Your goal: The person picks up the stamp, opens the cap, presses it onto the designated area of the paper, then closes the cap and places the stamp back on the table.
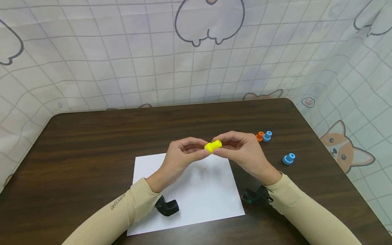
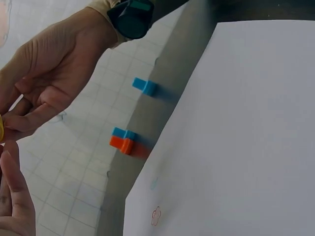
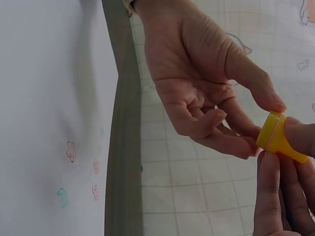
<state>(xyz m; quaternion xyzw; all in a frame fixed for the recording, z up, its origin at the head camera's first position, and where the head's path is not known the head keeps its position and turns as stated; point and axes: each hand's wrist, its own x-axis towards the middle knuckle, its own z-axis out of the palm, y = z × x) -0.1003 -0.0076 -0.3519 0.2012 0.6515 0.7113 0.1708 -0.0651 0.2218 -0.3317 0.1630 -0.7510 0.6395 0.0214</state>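
A yellow toy stamp (image 1: 213,146) is held between both hands above the far part of a white sheet of paper (image 1: 196,197). My left hand (image 1: 180,154) pinches its wide capped end between thumb and fingers. The narrower handle is pinched by my right hand (image 1: 245,149). In the right wrist view, a thin pale seam crosses the yellow stamp (image 3: 274,135) between cap and body. Small red and teal prints, among them a red flower print (image 3: 71,151), mark the paper there. Only a sliver of yellow shows in the left wrist view.
An orange stamp (image 1: 260,136) and a blue stamp (image 1: 267,136) stand side by side to the right, beyond my right hand. Another blue stamp (image 1: 289,159) stands nearer the right edge of the dark wooden table (image 1: 76,170). A patterned curtain (image 1: 137,51) hangs behind.
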